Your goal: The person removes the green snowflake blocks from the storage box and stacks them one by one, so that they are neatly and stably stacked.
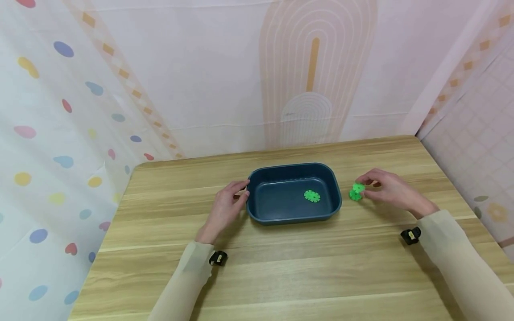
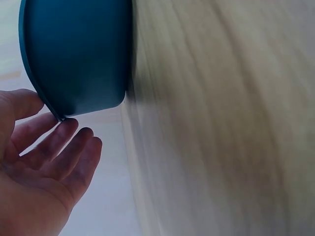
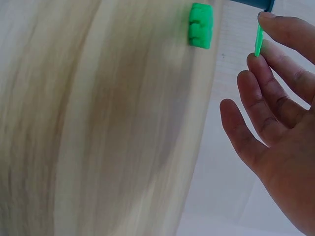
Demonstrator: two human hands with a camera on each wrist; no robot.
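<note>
A dark blue plastic bin (image 1: 293,221) stands on the table, its left rim pinched between the thumb and fingers of my left hand (image 1: 225,203). The left wrist view shows the fingertips right at the corner of the rim (image 2: 60,117). Inside the bin, toward its right end, lie green notched plastic discs (image 1: 312,196) that overlap. To the right of the bin, my right hand (image 1: 387,189) pinches one thin green notched disc (image 3: 258,40) by its edges, raised above the table. Just below it a small stack of green discs (image 3: 200,25) sits on the wood.
The wood-grain table (image 1: 305,267) reaches back to a patterned cloth (image 1: 217,80) hanging behind it. More cloth hangs along the left and right sides. A small black device (image 1: 218,258) is worn at each wrist.
</note>
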